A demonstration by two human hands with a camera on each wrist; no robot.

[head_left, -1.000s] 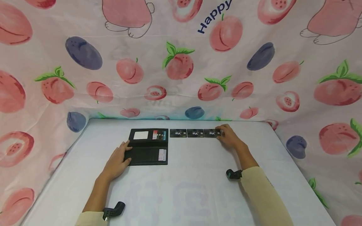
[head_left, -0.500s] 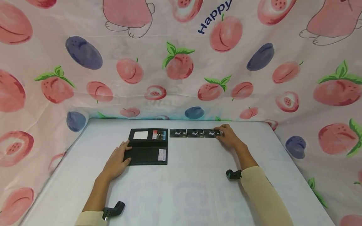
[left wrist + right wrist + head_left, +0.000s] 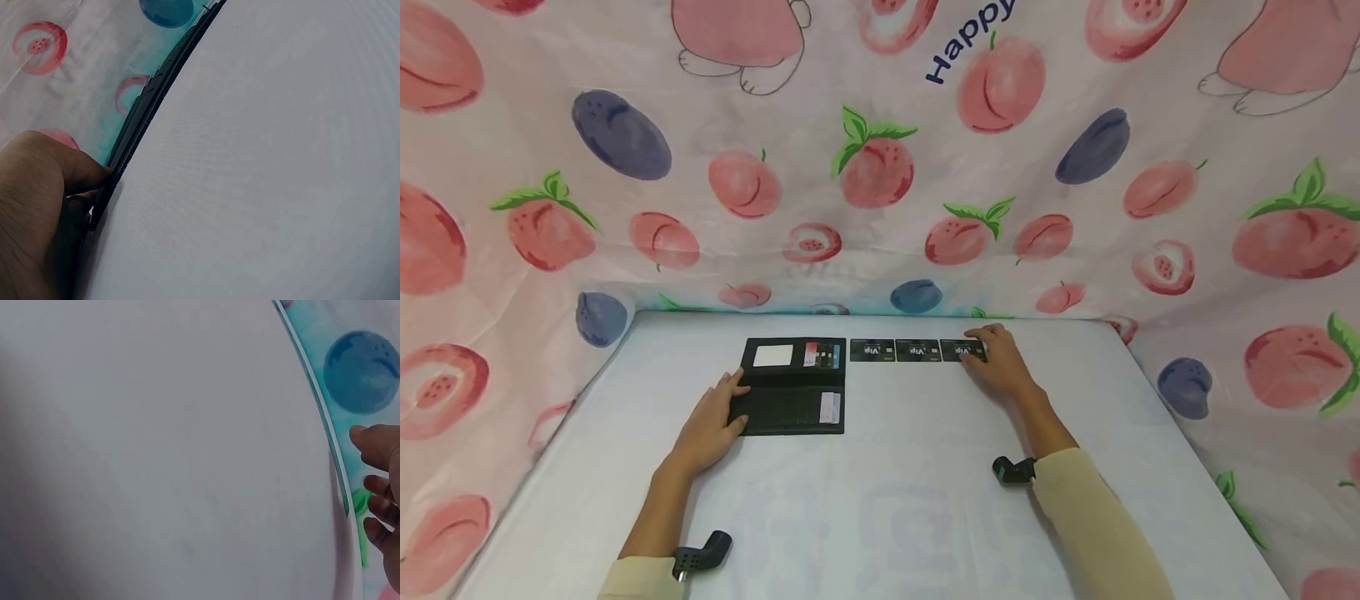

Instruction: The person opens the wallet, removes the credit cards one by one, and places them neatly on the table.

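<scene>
A black wallet [image 3: 786, 410] lies unfolded on the white table. My left hand [image 3: 706, 423] rests at its left edge, fingers and thumb stretched out on the border. In the left wrist view the thumb touches the rim of the wallet. Three black cards marked "Vip" lie flat in a row to the right of the wallet: the left card [image 3: 872, 351], the middle card [image 3: 917, 351] and the right card [image 3: 955, 350]. Over the right end of the last card is my right hand [image 3: 1002, 367], its fingers loosely bent and apart in the right wrist view, with nothing between them.
The wallet's upper half holds a white panel [image 3: 772, 356] and several coloured cards [image 3: 822, 357]; pale slips [image 3: 829, 408] stick out of a lower pocket. A fruit-patterned cloth [image 3: 805, 150] rises behind the table [image 3: 910, 500] and at both sides.
My right hand has shifted slightly left and its fingers have spread over the last card. The left hand, the wallet and the cards stay in place.
</scene>
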